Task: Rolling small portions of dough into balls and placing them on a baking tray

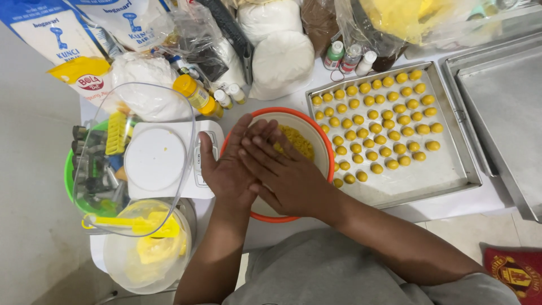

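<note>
My left hand (223, 172) lies palm up over the near left side of an orange-rimmed bowl (293, 111). My right hand (285, 175) lies flat across it, palm down, fingers stretched out; anything between the palms is hidden. Crumbly yellow dough (296, 141) sits in the bowl just beyond my fingertips. To the right of the bowl, a metal baking tray (429, 175) carries several small yellow dough balls (384, 121) in rows, filling its far and left parts.
A white kitchen scale (155, 158) stands left of the bowl, under a tilted clear plastic container (190, 130). A green basket of tools (70, 175), a round tub (147, 254), flour bags (56, 34) and small bottles (350, 56) crowd the left and back. Another metal tray (502, 101) lies far right.
</note>
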